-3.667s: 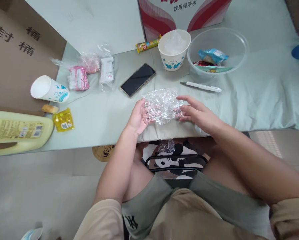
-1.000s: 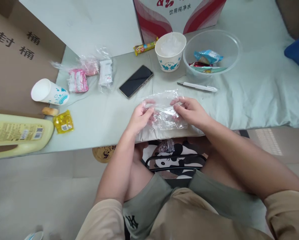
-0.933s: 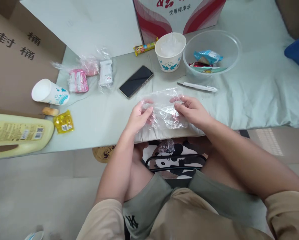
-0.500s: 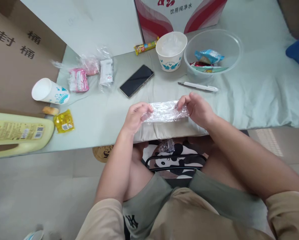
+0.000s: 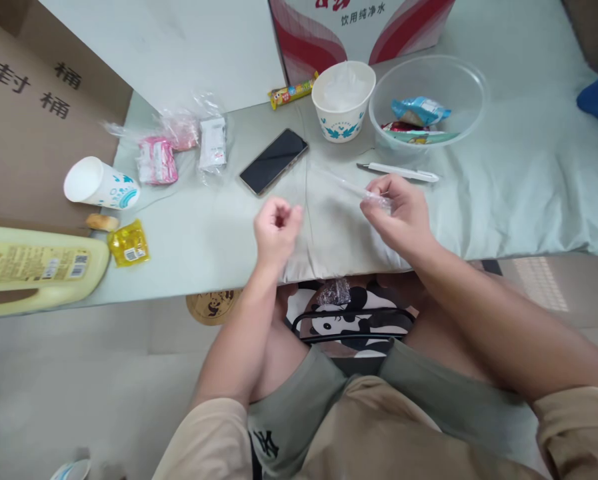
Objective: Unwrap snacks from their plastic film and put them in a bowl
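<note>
Head view: the right hand [image 5: 405, 210] is closed in a pinch on a clear plastic film [image 5: 351, 187], whose free end slants over the pale cloth [image 5: 213, 233] toward the phone [image 5: 275, 162]. The left hand [image 5: 275, 235] is curled into a loose fist, apart from the film, with nothing visible in it. The film should handle as almost weightless, limp and slick (perhaps clingy too), and easily torn; a flat thumb-and-finger pinch near an edge looks surest.

Clear film [image 5: 355, 189] in right hand [image 5: 403, 210]
</note>
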A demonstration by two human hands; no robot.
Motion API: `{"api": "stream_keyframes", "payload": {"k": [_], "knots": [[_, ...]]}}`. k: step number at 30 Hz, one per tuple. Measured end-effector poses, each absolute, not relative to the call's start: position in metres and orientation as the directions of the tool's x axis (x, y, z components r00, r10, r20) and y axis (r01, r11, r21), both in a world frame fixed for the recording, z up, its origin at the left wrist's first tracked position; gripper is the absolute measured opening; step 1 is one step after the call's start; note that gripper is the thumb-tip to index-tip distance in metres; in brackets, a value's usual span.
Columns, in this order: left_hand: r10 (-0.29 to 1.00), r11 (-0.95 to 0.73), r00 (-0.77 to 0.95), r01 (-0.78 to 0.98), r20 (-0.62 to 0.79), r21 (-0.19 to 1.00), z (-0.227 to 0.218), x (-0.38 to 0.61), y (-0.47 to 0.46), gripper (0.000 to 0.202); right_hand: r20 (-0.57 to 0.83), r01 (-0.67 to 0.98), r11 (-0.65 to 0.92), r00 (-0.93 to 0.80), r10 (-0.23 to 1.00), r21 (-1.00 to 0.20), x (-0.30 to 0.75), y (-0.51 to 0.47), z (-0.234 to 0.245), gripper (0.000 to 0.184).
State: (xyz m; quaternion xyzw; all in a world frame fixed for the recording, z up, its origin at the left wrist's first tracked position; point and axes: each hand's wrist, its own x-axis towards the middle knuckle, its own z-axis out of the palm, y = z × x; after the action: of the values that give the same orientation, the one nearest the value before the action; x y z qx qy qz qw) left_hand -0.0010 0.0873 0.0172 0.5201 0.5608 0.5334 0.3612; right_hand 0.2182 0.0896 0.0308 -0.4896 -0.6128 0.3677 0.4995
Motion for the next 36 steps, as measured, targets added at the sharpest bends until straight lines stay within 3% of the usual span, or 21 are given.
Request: {"api": "stream_keyframes", "payload": {"k": [2,5,9,14,17,19,24,31,33,36], "knots": [[0.998,-0.064,0.019,0.112,0.063,0.992,0.012,0.010,0.084,0.045,0.316,0.196,0.338,-0.133,0.939,-0.921,0.214,0.083,0.034,0.025],[0.973,-0.032,0.228,-0.043,0.041,0.999,0.007,0.026,0.080,0.058,0.241,0.080,0.277,-0.308,0.920,-0.957,0.207,0.077,0.033,0.032],[0.978,-0.029,0.208,-0.040,0.037,0.999,0.012,0.030,0.079,0.058,0.121,0.033,0.141,-0.335,0.934,-0.990,0.203,0.079,0.030,0.041],[0.981,0.012,0.195,-0.013,-0.009,1.000,0.015,0.021,0.080,0.055,0.057,0.080,0.061,-0.050,0.997,-0.995,0.205,0.087,0.026,0.041],[0.960,0.066,0.277,-0.052,-0.049,0.996,0.012,0.017,0.081,0.054,-0.070,-0.057,-0.087,-0.248,0.966,-0.995,0.206,0.089,0.024,0.063],[0.949,0.066,0.307,0.013,-0.067,0.998,0.012,0.016,0.082,0.054,-0.116,-0.110,-0.165,-0.361,0.925,-0.980,0.206,0.089,0.023,0.067],[0.968,-0.041,0.250,0.157,0.000,0.987,0.014,0.018,0.084,0.053,-0.101,-0.147,-0.136,-0.225,0.969,-0.980,0.211,0.087,0.015,0.057],[0.971,-0.005,0.238,0.067,-0.011,0.998,0.015,0.015,0.085,0.047,0.113,0.020,0.113,0.032,0.993,-0.993,0.245,0.095,0.046,0.032],[0.967,-0.006,0.253,0.067,-0.011,0.998,0.015,0.015,0.085,0.045,0.215,0.195,0.195,0.087,0.973,-0.961,0.255,0.106,0.075,0.024],[0.960,-0.013,0.280,0.055,-0.003,0.998,0.016,0.015,0.087,0.041,0.387,0.620,0.227,0.134,0.912,-0.751,0.265,0.127,0.122,0.013]]}}
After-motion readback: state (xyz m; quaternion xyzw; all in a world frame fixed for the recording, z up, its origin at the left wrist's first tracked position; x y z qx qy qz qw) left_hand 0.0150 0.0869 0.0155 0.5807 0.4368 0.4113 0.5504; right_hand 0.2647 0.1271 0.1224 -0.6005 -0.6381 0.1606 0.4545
